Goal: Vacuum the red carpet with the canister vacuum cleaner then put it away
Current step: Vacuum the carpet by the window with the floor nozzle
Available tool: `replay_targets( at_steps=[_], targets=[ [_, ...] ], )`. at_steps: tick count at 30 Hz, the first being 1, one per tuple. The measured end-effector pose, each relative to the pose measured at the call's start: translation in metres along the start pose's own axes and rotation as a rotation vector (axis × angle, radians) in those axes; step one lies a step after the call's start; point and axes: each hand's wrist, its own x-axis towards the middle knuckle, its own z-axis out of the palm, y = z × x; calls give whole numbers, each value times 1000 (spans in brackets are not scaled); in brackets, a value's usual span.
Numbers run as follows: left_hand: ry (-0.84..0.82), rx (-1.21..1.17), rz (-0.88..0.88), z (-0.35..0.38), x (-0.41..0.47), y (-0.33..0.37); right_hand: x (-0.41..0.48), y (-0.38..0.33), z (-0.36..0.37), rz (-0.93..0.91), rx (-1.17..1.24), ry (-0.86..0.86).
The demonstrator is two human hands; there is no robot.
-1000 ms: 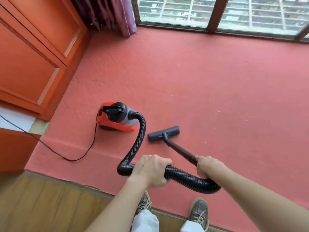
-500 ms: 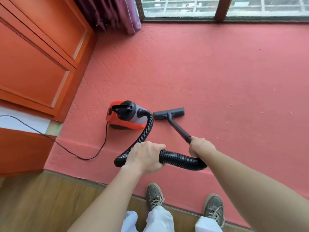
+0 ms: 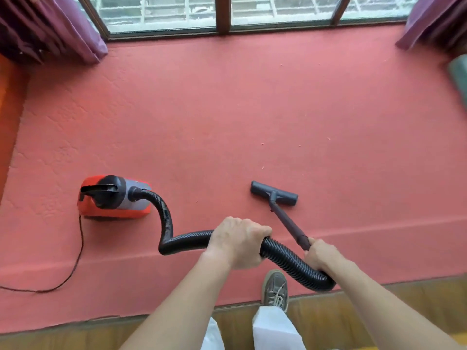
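Ribbed black hose (image 3: 290,258), textured red carpet (image 3: 252,109)

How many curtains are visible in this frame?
2. One purple curtain hangs at the top left beside the window; the other curtain hangs at the top right corner. Both are cut off by the frame edges, so more fabric may be hidden.

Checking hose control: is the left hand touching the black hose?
Touching. The head view shows the left hand closed around the black hose, fingers wrapped over its top with no gap.
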Motion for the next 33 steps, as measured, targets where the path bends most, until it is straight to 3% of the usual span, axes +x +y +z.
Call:
replay_targets(
  at_steps=[4, 13, 24, 28, 33],
  targets=[
    [6, 6, -1, -4, 12, 10, 24, -8, -16, 14, 80, 27],
    [157, -40, -221, -11, 56, 6, 74, -49, -95, -13, 3, 62],
    [63, -31, -52, -18, 76, 28, 23, 28, -94, -153, -286, -167],
    [14, -1, -50, -16, 82, 19, 27, 5, -90, -103, -211, -85],
    [56, -45, -196, -21, 81, -21, 65, -58, -108, -68, -74, 0]
  ],
)
